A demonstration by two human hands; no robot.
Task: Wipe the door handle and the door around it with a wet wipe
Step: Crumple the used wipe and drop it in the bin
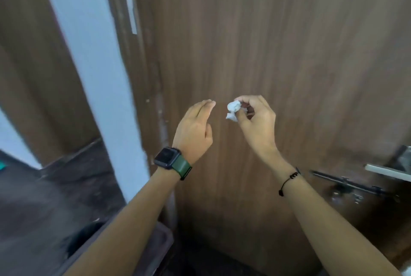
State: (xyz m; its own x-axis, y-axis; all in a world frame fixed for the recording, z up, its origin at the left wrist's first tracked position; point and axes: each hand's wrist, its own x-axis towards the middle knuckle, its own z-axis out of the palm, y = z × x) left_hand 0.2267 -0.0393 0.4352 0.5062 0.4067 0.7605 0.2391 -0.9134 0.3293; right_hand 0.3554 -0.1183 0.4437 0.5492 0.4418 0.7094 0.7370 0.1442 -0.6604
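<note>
Wet wipe (233,111) crumpled, pinched in right hand (255,120); left hand (195,129) beside, apart

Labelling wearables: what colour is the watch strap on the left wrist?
Green strap with a dark watch case, seen in the head view.

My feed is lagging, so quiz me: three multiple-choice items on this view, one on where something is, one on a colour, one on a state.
1. Where is the door handle?
A. right edge of view, lower right of the right hand
B. directly above the left hand
C. at the top left

2. What colour is the watch strap?
A. red
B. green
C. white

3. What is the wet wipe's state?
A. spread flat on the door
B. lying on the floor
C. crumpled, pinched in the right hand

Key: 1 A, the door handle sits at the right edge. 2 B, the watch strap on the left hand's wrist is green. 3 C, the right hand pinches the balled wet wipe off the door.
</note>
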